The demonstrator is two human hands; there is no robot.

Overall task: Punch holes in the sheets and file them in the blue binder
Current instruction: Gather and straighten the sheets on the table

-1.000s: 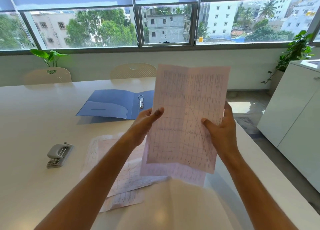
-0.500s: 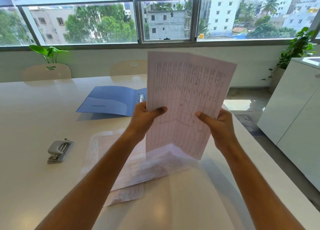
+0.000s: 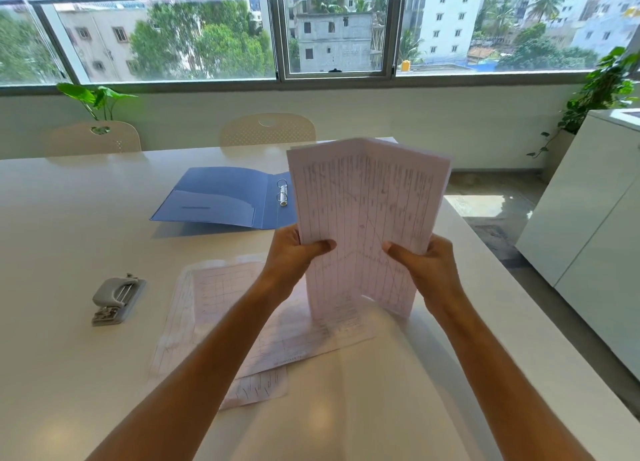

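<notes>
A stack of printed sheets stands upright on its lower edge on the white table, bent slightly down its middle. My left hand grips its left edge and my right hand grips its right edge. More sheets lie flat on the table below my hands. The blue binder lies open behind, its metal rings showing; the held stack hides its right half. A grey hole punch sits at the left.
Two beige chairs stand at the table's far side under the windows. A white cabinet stands to the right past the table's edge, with a leafy plant behind it.
The held sheets came down from mid-air until their lower edge met the table. Both hands slid lower along the stack's sides.
</notes>
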